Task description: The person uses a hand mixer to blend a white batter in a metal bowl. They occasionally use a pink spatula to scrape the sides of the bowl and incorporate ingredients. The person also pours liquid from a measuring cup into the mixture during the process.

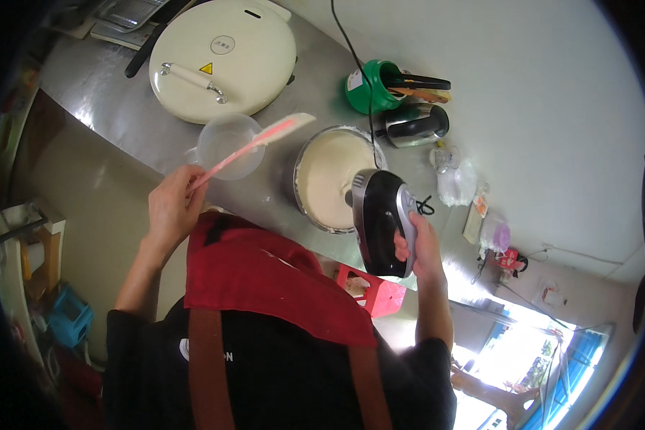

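Observation:
My left hand (174, 201) grips the handle of a pink spatula (236, 156), whose blade is coated with pale batter. Below the spatula stands a translucent plastic jug (220, 158). A metal bowl (296, 185) of smooth, pale batter (328, 172) rests on the steel counter. My right hand (422, 242) is closed around a black and silver electric hand mixer (379, 226) at the bowl's right side. The beaters are mostly hidden by the mixer's body and the batter.
A round cream-coloured electric griddle (226, 59) with its lid down stands at the upper left. Along the wall are a green container (363, 94) of utensils, a steel kettle (408, 126) and plastic bags (457, 183). The mixer's cord (355, 54) hangs over the counter. A red plastic stool (384, 295) stands below its edge.

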Demonstrator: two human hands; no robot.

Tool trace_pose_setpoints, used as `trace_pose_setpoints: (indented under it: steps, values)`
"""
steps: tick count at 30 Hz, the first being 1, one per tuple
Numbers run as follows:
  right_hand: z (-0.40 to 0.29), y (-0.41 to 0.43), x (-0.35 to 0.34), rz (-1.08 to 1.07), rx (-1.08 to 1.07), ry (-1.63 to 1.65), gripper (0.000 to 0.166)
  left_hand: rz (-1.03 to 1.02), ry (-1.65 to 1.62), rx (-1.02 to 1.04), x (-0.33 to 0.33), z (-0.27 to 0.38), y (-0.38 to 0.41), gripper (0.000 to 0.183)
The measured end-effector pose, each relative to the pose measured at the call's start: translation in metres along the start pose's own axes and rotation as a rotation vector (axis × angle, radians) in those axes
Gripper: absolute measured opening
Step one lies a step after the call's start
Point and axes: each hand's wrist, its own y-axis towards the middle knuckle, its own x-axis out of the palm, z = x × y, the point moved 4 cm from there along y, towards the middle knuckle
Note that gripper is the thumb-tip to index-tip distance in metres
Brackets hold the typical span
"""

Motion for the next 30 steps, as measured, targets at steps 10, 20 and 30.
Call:
trace_pose_setpoints:
  steps: [10, 20, 30]
  values:
    - [0.0, 0.037, 0.025, -0.136, -0.116, 0.178, 0.038, 0.105, 0.133, 0.007, 0.022, -0.047, -0.01, 0.025]
    - [-0.002, 0.01, -0.029, 0.058, -0.032, 0.086, 0.034, 0.412, -0.16, -0.06, 0.052, -0.067, -0.011, 0.034]
    - [-0.004, 0.024, 0.02, -0.15, -0.092, 0.13, 0.031, 0.257, -0.484, -0.172, 0.089, -0.106, -0.011, 0.037]
